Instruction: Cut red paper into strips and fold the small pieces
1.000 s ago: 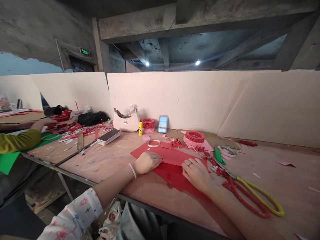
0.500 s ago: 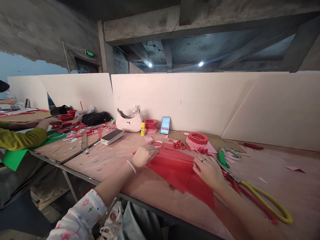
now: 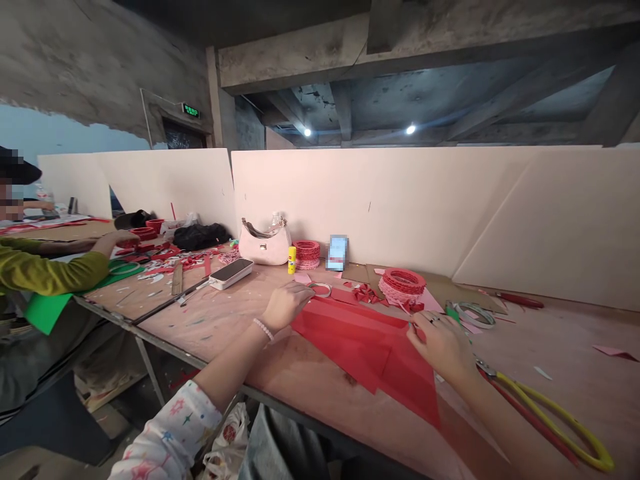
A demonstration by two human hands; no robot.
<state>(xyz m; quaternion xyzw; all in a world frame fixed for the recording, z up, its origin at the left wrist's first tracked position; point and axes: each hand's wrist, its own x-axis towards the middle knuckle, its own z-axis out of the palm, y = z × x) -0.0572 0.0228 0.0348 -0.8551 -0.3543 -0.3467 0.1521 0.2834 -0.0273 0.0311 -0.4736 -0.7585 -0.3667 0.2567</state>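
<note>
A large sheet of red paper lies on the table before me, its far edge turned up in a long narrow fold. At the far left corner, my left hand has its fingers closed at the paper's edge. My right hand, with a ring on one finger, pinches the fold's right end. Scissors with yellow and red handles lie partly under my right forearm. Just beyond the sheet are a roll of tape and red paper scraps.
Red and pink ring stacks stand behind the paper, with a tape roll to their right. A glue stick, handbag, propped phone and white device stand farther back. A co-worker's sleeve is at left.
The red paper's far edge shows a wider raised fold. My left hand has shifted slightly up, and my right hand remains at the right end. The view has swung a little left.
</note>
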